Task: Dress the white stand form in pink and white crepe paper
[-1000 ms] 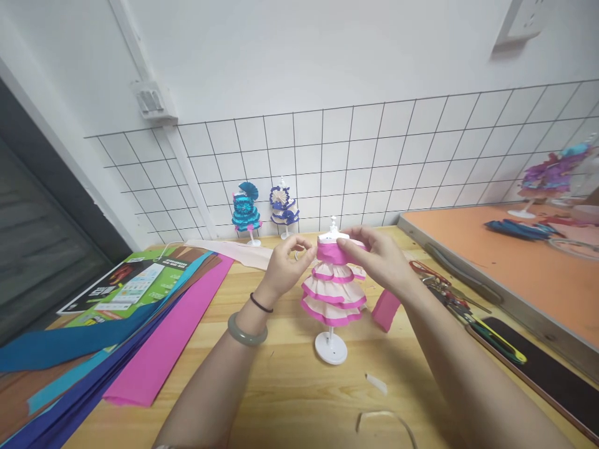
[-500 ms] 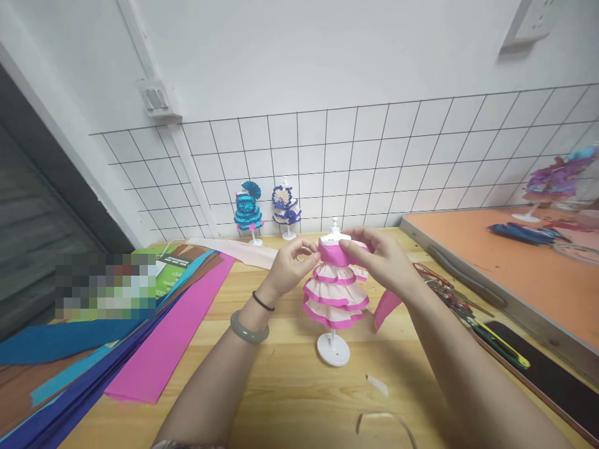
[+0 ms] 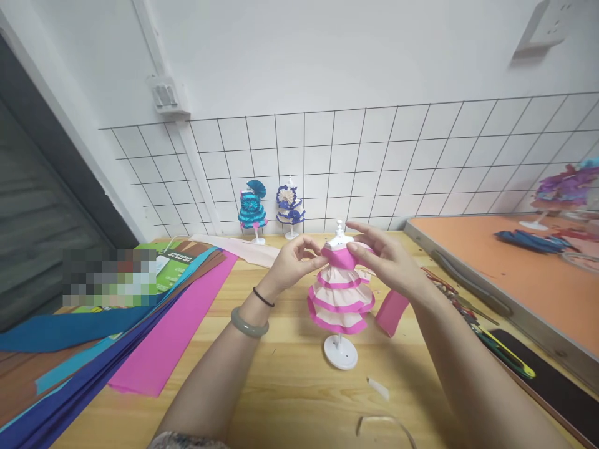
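A small white mannequin stand (image 3: 340,353) stands upright on the wooden table, wearing a tiered cream skirt (image 3: 340,298) edged in pink. Around its chest runs a pink crepe paper strip (image 3: 340,258), whose loose end hangs below my right wrist. At the left side of the chest, my left hand (image 3: 299,260) pinches the strip's edge between thumb and fingers. My right hand (image 3: 386,259) grips the strip on the other side, thumb in front, with the index finger raised near the mannequin's neck. Its remaining fingertips are hidden behind the figure.
Crepe paper sheets, including a pink sheet (image 3: 180,337), lie at left. Two dressed mannequins, one in teal (image 3: 253,209) and one in blue and cream (image 3: 291,209), stand by the wall. At right are a phone (image 3: 556,380), a yellow-green cutter (image 3: 508,355) and an orange board (image 3: 524,274).
The mannequin has turned and tilted slightly between my hands. My right index finger has lifted away, and more of the strip's hanging end shows. The whole view has shifted a little.
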`<action>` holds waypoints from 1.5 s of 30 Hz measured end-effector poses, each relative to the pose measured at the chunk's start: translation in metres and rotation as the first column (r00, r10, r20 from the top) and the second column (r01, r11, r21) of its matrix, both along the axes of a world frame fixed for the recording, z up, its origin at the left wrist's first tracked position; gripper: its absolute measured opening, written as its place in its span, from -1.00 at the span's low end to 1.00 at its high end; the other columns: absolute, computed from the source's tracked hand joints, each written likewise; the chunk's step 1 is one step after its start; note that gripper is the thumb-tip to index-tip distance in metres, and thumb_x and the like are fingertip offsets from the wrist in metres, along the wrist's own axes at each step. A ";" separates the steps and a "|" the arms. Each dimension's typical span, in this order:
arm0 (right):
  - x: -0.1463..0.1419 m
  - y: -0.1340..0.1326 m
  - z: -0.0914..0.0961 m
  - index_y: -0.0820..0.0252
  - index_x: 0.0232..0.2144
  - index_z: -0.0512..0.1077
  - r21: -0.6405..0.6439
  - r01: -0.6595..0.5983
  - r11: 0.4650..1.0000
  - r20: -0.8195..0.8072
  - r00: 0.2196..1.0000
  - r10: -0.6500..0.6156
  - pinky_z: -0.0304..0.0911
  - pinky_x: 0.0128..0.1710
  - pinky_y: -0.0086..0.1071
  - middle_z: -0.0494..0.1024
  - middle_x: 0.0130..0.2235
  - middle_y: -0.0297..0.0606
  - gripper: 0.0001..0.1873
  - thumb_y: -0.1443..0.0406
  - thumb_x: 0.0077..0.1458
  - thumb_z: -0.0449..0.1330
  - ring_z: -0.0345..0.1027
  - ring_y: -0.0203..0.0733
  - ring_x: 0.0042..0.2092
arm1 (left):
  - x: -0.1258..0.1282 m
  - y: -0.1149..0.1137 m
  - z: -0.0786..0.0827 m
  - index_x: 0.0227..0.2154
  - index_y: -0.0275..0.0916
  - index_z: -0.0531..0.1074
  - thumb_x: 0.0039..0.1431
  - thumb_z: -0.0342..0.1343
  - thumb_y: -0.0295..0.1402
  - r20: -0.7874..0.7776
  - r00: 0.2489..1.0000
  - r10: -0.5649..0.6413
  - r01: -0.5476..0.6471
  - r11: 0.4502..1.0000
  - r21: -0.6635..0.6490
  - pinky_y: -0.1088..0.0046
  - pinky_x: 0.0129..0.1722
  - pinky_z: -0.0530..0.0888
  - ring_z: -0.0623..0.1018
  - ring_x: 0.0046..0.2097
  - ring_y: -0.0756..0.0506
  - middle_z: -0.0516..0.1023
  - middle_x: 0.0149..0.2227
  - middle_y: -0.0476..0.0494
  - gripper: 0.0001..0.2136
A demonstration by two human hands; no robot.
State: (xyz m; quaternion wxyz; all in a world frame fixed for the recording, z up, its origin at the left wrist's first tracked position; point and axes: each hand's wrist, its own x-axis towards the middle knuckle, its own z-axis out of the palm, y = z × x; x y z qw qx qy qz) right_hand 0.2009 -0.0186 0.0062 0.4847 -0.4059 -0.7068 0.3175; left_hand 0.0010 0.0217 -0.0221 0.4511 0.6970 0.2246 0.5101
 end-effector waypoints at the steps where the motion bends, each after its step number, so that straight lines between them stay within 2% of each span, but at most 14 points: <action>1: 0.000 0.000 0.001 0.15 0.13 0.19 -0.005 -0.011 1.000 -0.008 1.000 0.011 0.35 -0.16 -0.14 0.51 -0.20 -0.14 -0.40 0.08 0.08 0.14 0.40 -0.07 -0.18 | -0.001 0.000 0.000 -0.37 -0.28 0.35 -0.07 0.25 -0.34 -0.007 1.000 0.011 -0.010 1.000 0.015 0.43 -0.21 0.40 0.44 -0.23 -0.02 0.40 -0.32 -0.08 -0.77; 4: 0.000 -0.002 0.002 0.16 0.13 0.19 -0.021 -0.043 0.999 -0.030 0.999 0.042 0.35 -0.16 -0.16 0.50 -0.16 -0.12 -0.38 0.07 0.06 0.15 0.40 -0.07 -0.16 | -0.002 -0.001 0.000 -0.31 -0.28 0.39 0.01 0.19 -0.31 -0.066 0.997 -0.041 0.043 0.999 0.025 0.40 -0.18 0.41 0.45 -0.19 -0.04 0.45 -0.28 -0.13 -0.80; 7: 0.001 -0.001 0.003 0.15 0.14 0.19 -0.035 -0.062 0.997 -0.047 0.997 0.060 0.34 -0.15 -0.15 0.51 -0.16 -0.11 -0.37 0.07 0.06 0.16 0.40 -0.07 -0.15 | 0.000 -0.003 -0.003 -0.34 -0.28 0.42 0.05 0.15 -0.25 -0.118 0.989 -0.090 0.091 0.996 -0.003 0.39 -0.22 0.42 0.48 -0.24 -0.05 0.48 -0.29 -0.14 -0.81; 15: 0.003 -0.001 0.003 0.14 0.14 0.18 -0.058 -0.096 0.994 -0.063 0.994 0.093 0.32 -0.10 -0.14 0.51 -0.15 -0.12 -0.37 0.07 0.06 0.15 0.39 -0.07 -0.12 | 0.000 -0.011 0.005 -0.43 -0.31 0.44 0.00 0.19 -0.26 -0.251 0.964 -0.081 0.095 0.995 0.043 0.39 -0.21 0.40 0.47 -0.28 -0.03 0.49 -0.36 -0.12 -0.81; 19: 0.002 -0.002 0.004 0.15 0.15 0.16 -0.072 -0.105 0.992 -0.081 0.992 0.099 0.34 -0.11 -0.15 0.50 -0.15 -0.11 -0.35 0.06 0.06 0.16 0.40 -0.08 -0.12 | -0.006 -0.007 0.006 -0.40 -0.29 0.37 -0.02 0.22 -0.27 -0.178 0.980 -0.088 0.091 0.996 0.007 0.43 -0.24 0.39 0.44 -0.30 0.00 0.43 -0.38 -0.07 -0.79; 23: 0.002 -0.001 0.003 0.16 0.15 0.17 -0.064 -0.102 0.993 -0.073 0.993 0.097 0.35 -0.14 -0.18 0.50 -0.14 -0.10 -0.34 0.05 0.05 0.15 0.40 -0.08 -0.13 | -0.004 -0.005 0.004 -0.34 -0.28 0.35 0.02 0.18 -0.28 -0.078 0.995 -0.067 0.068 0.998 0.009 0.41 -0.19 0.40 0.44 -0.22 -0.02 0.42 -0.30 -0.11 -0.79; 26: 0.002 -0.001 0.003 0.16 0.16 0.16 -0.057 -0.102 0.993 -0.048 0.994 0.099 0.34 -0.14 -0.16 0.50 -0.17 -0.11 -0.35 0.06 0.07 0.14 0.39 -0.07 -0.14 | -0.001 -0.005 0.001 -0.34 -0.28 0.37 0.00 0.20 -0.28 -0.075 0.997 -0.033 0.033 0.999 0.009 0.39 -0.18 0.40 0.45 -0.21 -0.04 0.44 -0.28 -0.13 -0.78; 30: 0.002 -0.002 0.004 0.16 0.15 0.17 -0.055 -0.106 0.993 -0.052 0.993 0.104 0.33 -0.14 -0.14 0.50 -0.19 -0.13 -0.38 0.09 0.08 0.14 0.38 -0.08 -0.14 | 0.000 -0.006 0.000 -0.34 -0.28 0.38 -0.02 0.22 -0.29 -0.133 0.990 -0.055 0.057 0.998 0.005 0.39 -0.21 0.41 0.46 -0.26 -0.03 0.45 -0.30 -0.13 -0.78; 34: 0.001 -0.003 0.004 0.16 0.15 0.16 -0.041 -0.088 0.995 -0.038 0.996 0.086 0.34 -0.16 -0.14 0.50 -0.17 -0.12 -0.37 0.08 0.07 0.15 0.39 -0.08 -0.16 | -0.002 -0.008 0.004 -0.24 -0.25 0.34 0.02 0.18 -0.29 -0.095 0.993 -0.067 0.072 0.996 0.061 0.35 -0.14 0.40 0.45 -0.15 -0.07 0.42 -0.18 -0.18 -0.74; 36: 0.001 -0.003 0.004 0.16 0.15 0.17 -0.026 -0.068 0.997 -0.026 0.997 0.068 0.35 -0.18 -0.16 0.50 -0.15 -0.12 -0.37 0.08 0.07 0.14 0.39 -0.08 -0.17 | -0.001 -0.010 0.007 -0.21 -0.23 0.32 0.05 0.15 -0.27 -0.088 0.996 -0.023 0.031 0.995 0.095 0.32 -0.08 0.37 0.43 -0.10 -0.10 0.40 -0.14 -0.18 -0.75; 40: -0.002 -0.006 0.005 0.15 0.14 0.18 0.022 -0.037 0.999 0.030 0.999 0.036 0.35 -0.23 -0.20 0.50 -0.19 -0.14 -0.41 0.07 0.09 0.11 0.39 -0.12 -0.21 | 0.002 -0.017 0.014 -0.26 -0.22 0.34 0.05 0.14 -0.23 -0.141 0.974 0.176 -0.146 0.969 0.201 0.31 -0.02 0.31 0.40 -0.05 -0.11 0.41 -0.16 -0.14 -0.77; 45: -0.004 -0.011 0.007 0.15 0.14 0.17 0.091 0.030 0.995 0.137 0.990 -0.042 0.32 -0.21 -0.20 0.51 -0.23 -0.17 -0.44 0.09 0.13 0.07 0.39 -0.14 -0.24 | 0.006 -0.027 0.021 -0.28 -0.22 0.35 0.06 0.13 -0.27 -0.165 0.951 0.260 -0.218 0.946 0.239 0.32 0.00 0.29 0.42 -0.07 -0.10 0.45 -0.18 -0.14 -0.81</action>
